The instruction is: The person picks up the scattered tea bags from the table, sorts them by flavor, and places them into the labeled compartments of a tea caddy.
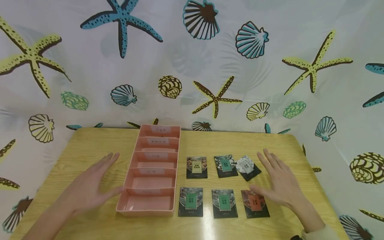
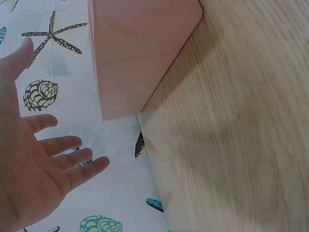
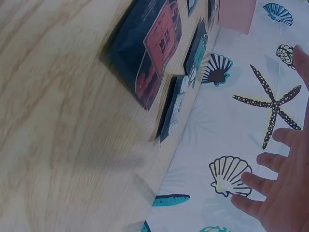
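My left hand (image 1: 85, 188) is held with fingers spread, left of a pink divided box (image 1: 145, 213), and holds nothing. In the left wrist view the same hand (image 2: 36, 169) has its fingers relaxed, apart from the box's side (image 2: 130, 58). On the other side, my right hand (image 1: 280, 183) hovers with spread fingers beside several flat sachets. Nearest to it are a red-labelled sachet (image 1: 255, 204) and a tilted white-and-black sachet (image 1: 248, 167). A yellow-labelled sachet (image 1: 196, 167) and sachets with green labels, such as the one nearest the box (image 1: 190, 202), lie further left.
The box has several compartments in one column, each with a white paper label (image 1: 152, 171) bearing writing. Beneath everything is a wooden table (image 1: 99, 143). A white cloth (image 1: 168, 110) printed with shells and starfish hangs behind the table and at its sides.
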{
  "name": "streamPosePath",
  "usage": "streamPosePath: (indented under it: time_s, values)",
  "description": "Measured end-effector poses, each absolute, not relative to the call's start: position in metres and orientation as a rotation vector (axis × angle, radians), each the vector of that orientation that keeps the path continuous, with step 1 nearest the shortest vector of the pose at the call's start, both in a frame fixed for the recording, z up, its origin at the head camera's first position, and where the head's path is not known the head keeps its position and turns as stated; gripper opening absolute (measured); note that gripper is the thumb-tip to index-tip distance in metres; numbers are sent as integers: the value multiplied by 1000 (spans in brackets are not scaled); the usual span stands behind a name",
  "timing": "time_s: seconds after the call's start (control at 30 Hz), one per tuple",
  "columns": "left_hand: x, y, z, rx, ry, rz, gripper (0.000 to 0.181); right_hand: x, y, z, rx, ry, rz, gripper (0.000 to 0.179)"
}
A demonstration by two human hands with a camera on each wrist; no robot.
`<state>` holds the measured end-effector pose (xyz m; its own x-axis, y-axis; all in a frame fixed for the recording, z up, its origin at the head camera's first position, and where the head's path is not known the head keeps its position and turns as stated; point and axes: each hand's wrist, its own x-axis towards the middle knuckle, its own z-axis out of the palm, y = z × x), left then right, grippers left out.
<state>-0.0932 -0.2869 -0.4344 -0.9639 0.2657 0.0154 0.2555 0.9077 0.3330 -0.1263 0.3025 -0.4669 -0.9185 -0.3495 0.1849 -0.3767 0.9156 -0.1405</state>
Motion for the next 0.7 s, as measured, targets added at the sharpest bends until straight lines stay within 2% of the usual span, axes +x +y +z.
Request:
streamPosePath:
  time_s: [0.7]
  values:
    - [-118,-297,-453,233,2635,1253,80,-153,294,-471,402,-2998,1082,83]
